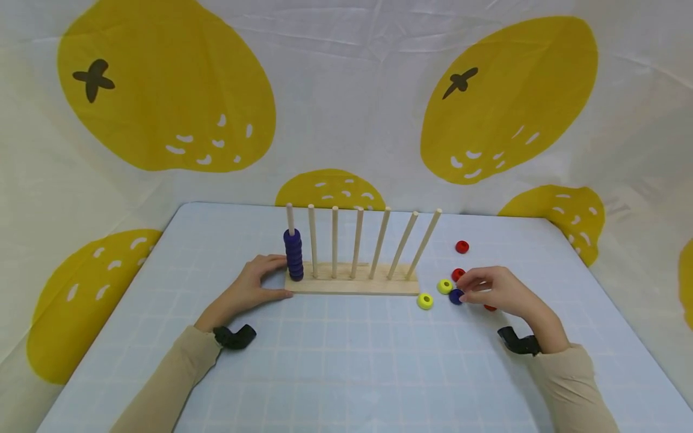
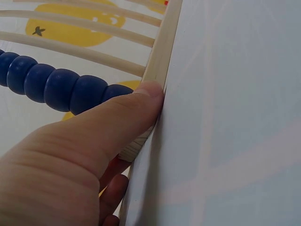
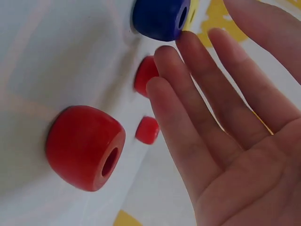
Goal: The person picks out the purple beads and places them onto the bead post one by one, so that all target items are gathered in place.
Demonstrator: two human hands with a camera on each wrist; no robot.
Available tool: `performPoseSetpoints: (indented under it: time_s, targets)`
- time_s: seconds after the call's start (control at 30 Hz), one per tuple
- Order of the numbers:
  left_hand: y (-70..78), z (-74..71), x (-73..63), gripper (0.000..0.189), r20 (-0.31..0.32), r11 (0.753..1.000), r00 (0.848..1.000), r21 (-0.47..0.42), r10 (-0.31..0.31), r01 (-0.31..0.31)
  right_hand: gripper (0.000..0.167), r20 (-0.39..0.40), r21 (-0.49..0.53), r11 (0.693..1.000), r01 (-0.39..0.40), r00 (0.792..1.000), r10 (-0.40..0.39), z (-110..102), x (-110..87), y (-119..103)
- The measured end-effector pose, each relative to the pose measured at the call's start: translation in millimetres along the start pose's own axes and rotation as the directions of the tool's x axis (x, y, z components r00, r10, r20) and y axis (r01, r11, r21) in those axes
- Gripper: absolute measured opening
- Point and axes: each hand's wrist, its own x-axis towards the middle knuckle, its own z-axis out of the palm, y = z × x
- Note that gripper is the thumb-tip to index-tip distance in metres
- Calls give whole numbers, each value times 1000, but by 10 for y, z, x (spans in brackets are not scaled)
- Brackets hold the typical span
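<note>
A wooden bead stacking rack [image 1: 352, 287] with several upright pegs stands mid-table. Dark blue beads [image 1: 293, 255] are stacked on its leftmost peg. My left hand [image 1: 253, 278] grips the left end of the base, with the thumb [image 2: 136, 101] on the front edge and the other fingers behind, partly hidden. Right of the rack, a single blue bead [image 3: 157, 19] rests on the table. My right hand [image 3: 244, 132] is over it with relaxed fingers, the fingertips right at the bead's edge and the thumb held apart.
Two yellow beads [image 1: 425, 300] lie between the rack's right end and the blue bead. Red beads [image 1: 462, 246] are scattered around the right hand; one [image 3: 84, 148] sits close under the palm. A cloth printed with yellow fruit [image 1: 346, 90] hangs behind the table [image 1: 346, 361].
</note>
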Motion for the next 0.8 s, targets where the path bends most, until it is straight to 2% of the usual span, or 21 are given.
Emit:
performPoseSetpoints:
  time_s: [0.33, 0.8]
  targets:
    - [19, -8, 5, 68, 1, 1000, 1000, -9, 12, -12, 27, 66, -17, 1000, -7, 998, 8, 92, 50, 40]
    - [20, -11, 6, 68, 9, 1000, 1000, -8, -11, 11, 25, 50, -47, 998, 30, 998, -27, 113, 60, 26]
